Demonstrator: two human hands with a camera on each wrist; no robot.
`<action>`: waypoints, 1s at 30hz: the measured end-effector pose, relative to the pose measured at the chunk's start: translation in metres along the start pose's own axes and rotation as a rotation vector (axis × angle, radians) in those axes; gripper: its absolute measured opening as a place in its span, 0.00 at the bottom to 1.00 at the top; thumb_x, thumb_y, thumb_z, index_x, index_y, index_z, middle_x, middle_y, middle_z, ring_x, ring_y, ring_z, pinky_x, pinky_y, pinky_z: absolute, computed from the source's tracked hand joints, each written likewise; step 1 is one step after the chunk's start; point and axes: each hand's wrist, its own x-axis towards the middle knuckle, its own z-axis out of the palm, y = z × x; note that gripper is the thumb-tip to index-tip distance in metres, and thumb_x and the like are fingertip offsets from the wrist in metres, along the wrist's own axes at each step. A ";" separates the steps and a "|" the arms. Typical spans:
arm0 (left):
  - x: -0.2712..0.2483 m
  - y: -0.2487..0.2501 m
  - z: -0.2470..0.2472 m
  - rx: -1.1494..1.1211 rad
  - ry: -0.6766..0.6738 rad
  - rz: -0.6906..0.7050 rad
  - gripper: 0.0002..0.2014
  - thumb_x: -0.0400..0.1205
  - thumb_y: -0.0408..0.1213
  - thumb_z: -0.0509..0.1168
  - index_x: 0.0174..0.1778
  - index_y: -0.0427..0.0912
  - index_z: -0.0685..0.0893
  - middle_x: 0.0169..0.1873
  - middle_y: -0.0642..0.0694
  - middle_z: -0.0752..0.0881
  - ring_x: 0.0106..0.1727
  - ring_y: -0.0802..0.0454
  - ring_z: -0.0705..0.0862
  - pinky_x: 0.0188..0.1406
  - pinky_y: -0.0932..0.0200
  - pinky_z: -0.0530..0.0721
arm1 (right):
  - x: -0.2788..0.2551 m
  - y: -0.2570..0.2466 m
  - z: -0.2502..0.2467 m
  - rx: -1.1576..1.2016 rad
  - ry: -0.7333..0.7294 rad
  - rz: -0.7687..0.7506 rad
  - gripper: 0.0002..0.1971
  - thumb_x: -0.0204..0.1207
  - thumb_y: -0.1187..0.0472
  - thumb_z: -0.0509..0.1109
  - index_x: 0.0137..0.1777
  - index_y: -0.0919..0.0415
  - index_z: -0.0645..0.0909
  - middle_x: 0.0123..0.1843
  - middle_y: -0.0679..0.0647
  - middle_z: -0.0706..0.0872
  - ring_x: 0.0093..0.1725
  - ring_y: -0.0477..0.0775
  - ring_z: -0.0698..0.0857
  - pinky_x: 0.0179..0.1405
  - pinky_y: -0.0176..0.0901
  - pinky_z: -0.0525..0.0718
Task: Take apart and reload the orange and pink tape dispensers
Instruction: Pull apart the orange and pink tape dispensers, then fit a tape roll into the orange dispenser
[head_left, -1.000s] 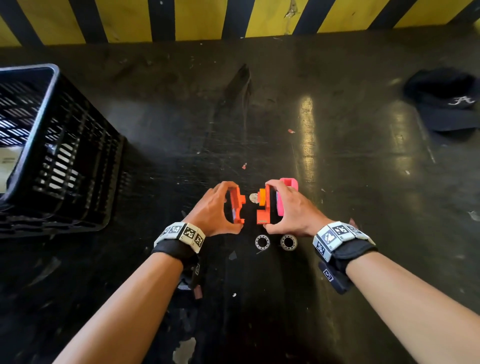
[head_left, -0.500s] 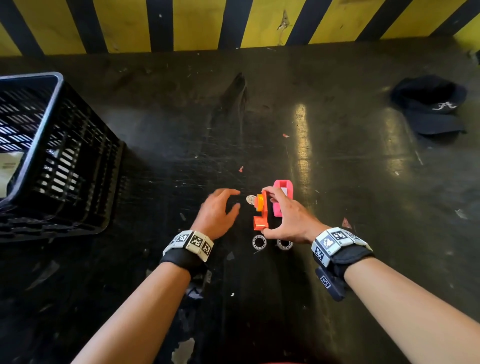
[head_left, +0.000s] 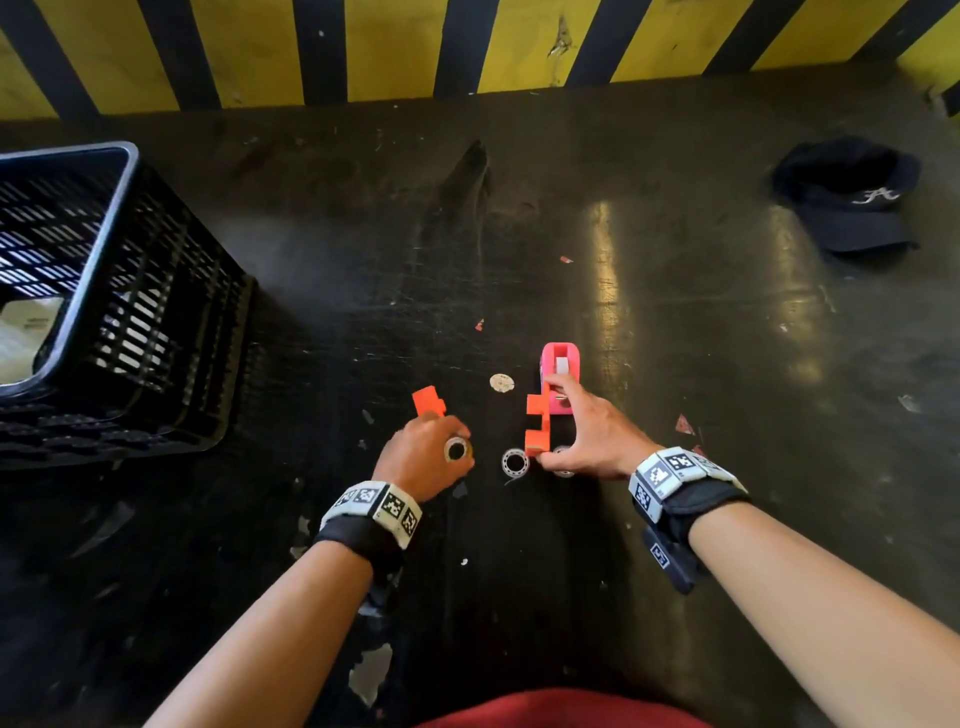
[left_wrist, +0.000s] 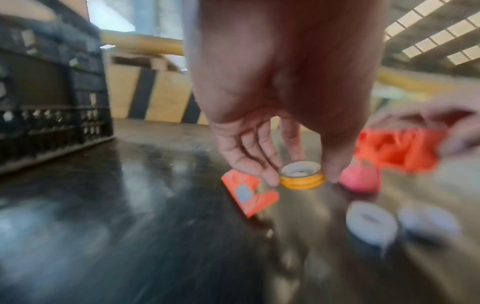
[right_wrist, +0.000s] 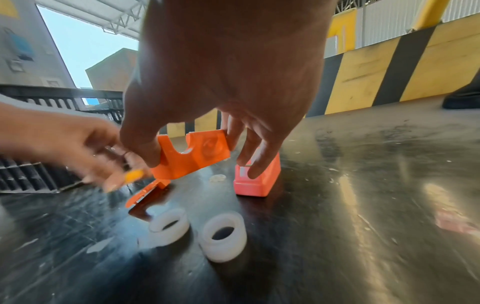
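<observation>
The orange dispenser is in two halves. My right hand (head_left: 571, 431) holds one orange half (head_left: 537, 422) upright between thumb and fingers, seen closer as the orange half (right_wrist: 192, 156). The other orange half (head_left: 429, 401) lies flat on the dark floor, just beyond my left hand (head_left: 431, 457). That hand pinches a yellow spool (left_wrist: 302, 178) with a white core, lifted off the floor. The pink dispenser (head_left: 559, 376) stands behind my right fingers. Two clear tape rolls sit near me: one roll (head_left: 515, 462) in the open, the other roll (right_wrist: 223, 236) partly under my right hand.
A black slatted crate (head_left: 104, 312) stands at the left. A dark cap (head_left: 852, 197) lies far right. A small round disc (head_left: 502, 383) and paper scraps lie on the floor. A yellow-and-black striped wall (head_left: 467, 47) bounds the far side.
My left hand laid down its orange half, reached to the half in my right hand and pulled the yellow spool off it, drawing back toward me. My right hand stayed put.
</observation>
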 end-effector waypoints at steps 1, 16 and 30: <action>-0.005 -0.004 0.006 0.076 -0.032 -0.012 0.21 0.76 0.50 0.77 0.66 0.56 0.85 0.63 0.50 0.85 0.60 0.47 0.87 0.57 0.49 0.87 | -0.001 0.001 0.000 -0.001 0.005 0.006 0.55 0.63 0.47 0.86 0.86 0.46 0.56 0.84 0.58 0.74 0.82 0.61 0.74 0.76 0.56 0.76; 0.029 0.047 0.034 0.324 -0.290 0.395 0.30 0.84 0.34 0.69 0.81 0.58 0.73 0.79 0.45 0.73 0.77 0.43 0.77 0.73 0.42 0.82 | -0.019 0.017 0.002 0.010 0.016 0.011 0.53 0.65 0.50 0.85 0.84 0.45 0.53 0.84 0.59 0.74 0.81 0.63 0.75 0.76 0.53 0.74; 0.023 0.040 0.002 -0.590 -0.128 0.197 0.20 0.84 0.40 0.73 0.73 0.49 0.83 0.55 0.61 0.89 0.53 0.75 0.88 0.55 0.75 0.84 | -0.016 0.010 0.016 0.150 0.014 -0.053 0.50 0.65 0.48 0.83 0.84 0.43 0.58 0.78 0.56 0.78 0.75 0.57 0.80 0.72 0.47 0.76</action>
